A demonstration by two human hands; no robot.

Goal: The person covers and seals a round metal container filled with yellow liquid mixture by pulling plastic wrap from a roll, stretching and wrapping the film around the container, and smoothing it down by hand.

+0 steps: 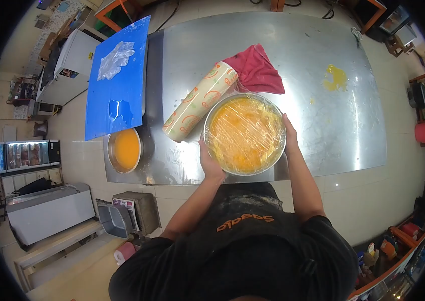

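Both hands hold a round metal bowl (pixel 245 173) by its sides. Clear plastic wrap (pixel 247 133) is stretched over its top, wrinkled and shiny, with an orange-yellow mixture showing through. My left hand (pixel 209 161) grips the lower left side, its fingers partly hidden by the bowl. On the right side, my right hand (pixel 290 134) curls around the wall near the rim. A patterned roll of wrap (pixel 201 102) lies slanted just left of the bowl. Behind the bowl, a crumpled red cloth (pixel 257 70) rests on the metal table.
At left, a blue board (pixel 117 85) carries clear plastic gloves (pixel 115 61). Partly under it stands another metal bowl (pixel 126 150) of orange liquid. A yellow spill (pixel 335 78) marks the metal table (pixel 318 135) at right. A grey tub (pixel 113 219) stands below the table's left front.
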